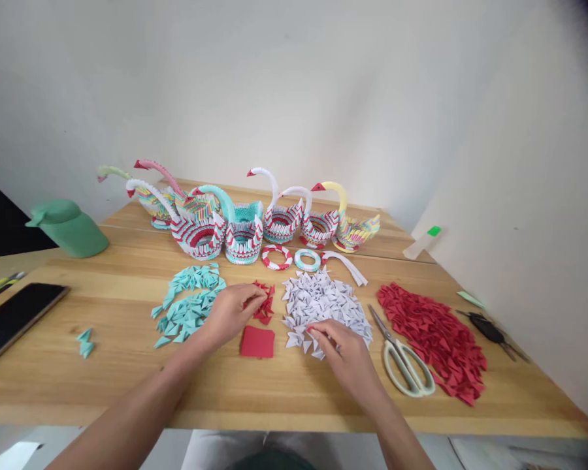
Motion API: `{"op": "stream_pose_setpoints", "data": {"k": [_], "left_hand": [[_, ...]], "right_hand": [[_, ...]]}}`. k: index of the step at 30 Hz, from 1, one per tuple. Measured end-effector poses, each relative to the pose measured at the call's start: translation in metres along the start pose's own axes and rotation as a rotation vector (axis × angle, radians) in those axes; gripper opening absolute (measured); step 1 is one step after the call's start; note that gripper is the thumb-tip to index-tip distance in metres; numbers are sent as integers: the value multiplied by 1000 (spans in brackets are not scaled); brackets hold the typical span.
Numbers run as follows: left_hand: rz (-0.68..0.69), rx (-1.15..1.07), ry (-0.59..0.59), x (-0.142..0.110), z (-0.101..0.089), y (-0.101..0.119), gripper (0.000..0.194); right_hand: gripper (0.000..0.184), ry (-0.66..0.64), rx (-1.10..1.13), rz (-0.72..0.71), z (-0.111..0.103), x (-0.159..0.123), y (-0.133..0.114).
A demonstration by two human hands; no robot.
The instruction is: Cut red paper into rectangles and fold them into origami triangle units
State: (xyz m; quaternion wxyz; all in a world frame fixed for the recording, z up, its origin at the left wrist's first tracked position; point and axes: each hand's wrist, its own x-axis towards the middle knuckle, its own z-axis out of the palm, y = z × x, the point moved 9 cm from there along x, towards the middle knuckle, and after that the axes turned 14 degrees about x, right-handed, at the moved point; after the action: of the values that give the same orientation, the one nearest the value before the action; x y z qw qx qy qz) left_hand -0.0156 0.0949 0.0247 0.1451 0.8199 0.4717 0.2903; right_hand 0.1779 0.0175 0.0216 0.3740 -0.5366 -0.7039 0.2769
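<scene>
My left hand (235,309) reaches over a small pile of red folded paper pieces (266,308), its fingers pinched together at the pile. What sits between those fingertips is hidden. Just below lies a stack of red square paper (257,342). At the near edge of a heap of white folded paper triangles (326,297), my right hand (343,349) has thumb and fingers closed in a pinch; anything held there is too small to make out. Turquoise folded triangles (189,312) lie left of my left hand.
Several paper swans (200,235) stand behind, with two paper rings (276,257) and a white curved strip (345,264) before them. Scissors (404,365) and a red triangle heap (436,339) lie right. A phone (17,320) and a green jug (71,228) are left.
</scene>
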Motion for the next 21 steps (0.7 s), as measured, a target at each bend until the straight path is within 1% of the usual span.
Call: {"op": "stream_pose_setpoints", "data": {"k": [4,9,12,14,17,21], "left_hand": [[-11,-13,9,1,-6,1,17],[-40,1,91,3,-20,-8,18],[-74,1,160,3,-30,-16,18],[-84,-9,183,3,-34,-19,18],[-97,-5,184,3,-37,-20,20],[-121,10,166,4,-35,-21,21]], "right_hand": [[25,5,93,56,3,4,0],[26,33,155,98,8,15,0],[23,34,204,67,16,32,-5],[22,29,232,38,24,45,-10],[23,7,244,5,39,63,-16],[19,16,167,-84,56,80,-22]]}}
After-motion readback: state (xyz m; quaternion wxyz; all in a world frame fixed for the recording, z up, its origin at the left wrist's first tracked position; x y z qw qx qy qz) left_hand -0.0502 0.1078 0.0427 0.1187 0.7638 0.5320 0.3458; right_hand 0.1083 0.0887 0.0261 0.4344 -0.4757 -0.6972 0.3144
